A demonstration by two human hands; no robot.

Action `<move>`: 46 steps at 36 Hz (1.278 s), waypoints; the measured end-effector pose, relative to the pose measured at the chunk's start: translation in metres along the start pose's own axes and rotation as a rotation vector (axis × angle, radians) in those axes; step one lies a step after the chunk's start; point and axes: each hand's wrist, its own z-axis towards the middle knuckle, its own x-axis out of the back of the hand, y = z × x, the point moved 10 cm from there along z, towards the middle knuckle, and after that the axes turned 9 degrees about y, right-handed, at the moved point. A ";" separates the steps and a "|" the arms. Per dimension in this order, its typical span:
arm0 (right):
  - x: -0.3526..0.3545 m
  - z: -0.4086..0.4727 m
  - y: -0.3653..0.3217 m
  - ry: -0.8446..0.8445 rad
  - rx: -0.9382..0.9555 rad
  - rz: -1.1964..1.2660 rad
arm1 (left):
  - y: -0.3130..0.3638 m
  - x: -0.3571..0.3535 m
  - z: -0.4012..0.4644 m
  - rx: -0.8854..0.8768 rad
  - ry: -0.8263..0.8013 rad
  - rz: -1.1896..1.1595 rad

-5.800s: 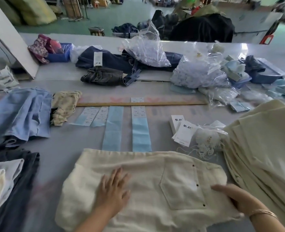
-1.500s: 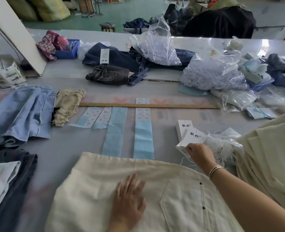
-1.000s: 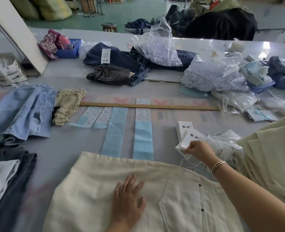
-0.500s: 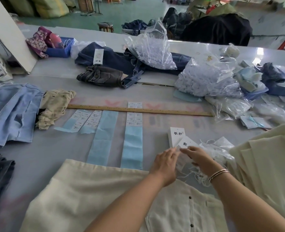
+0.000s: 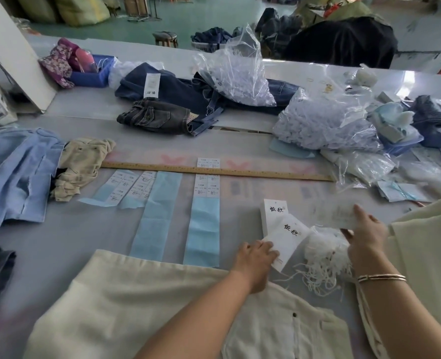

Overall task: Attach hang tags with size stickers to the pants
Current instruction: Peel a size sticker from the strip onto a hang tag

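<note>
Your left hand (image 5: 257, 257) pinches a hang tag (image 5: 286, 239) above the cream pants (image 5: 141, 301); right hand (image 5: 367, 234) pinches a blurred tag (image 5: 339, 216).

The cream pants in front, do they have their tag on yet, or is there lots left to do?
Not yet. The cream pants lie flat with no tag showing. In hand: the left hand holds a white hang tag, and the right hand lifts a blurred tag. Left: a size sticker from the sticker strip, tying on, then the cream stack.
</note>
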 end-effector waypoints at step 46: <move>-0.347 -0.130 0.185 -0.983 1.089 -1.375 | -0.241 0.016 0.013 0.270 0.200 -0.114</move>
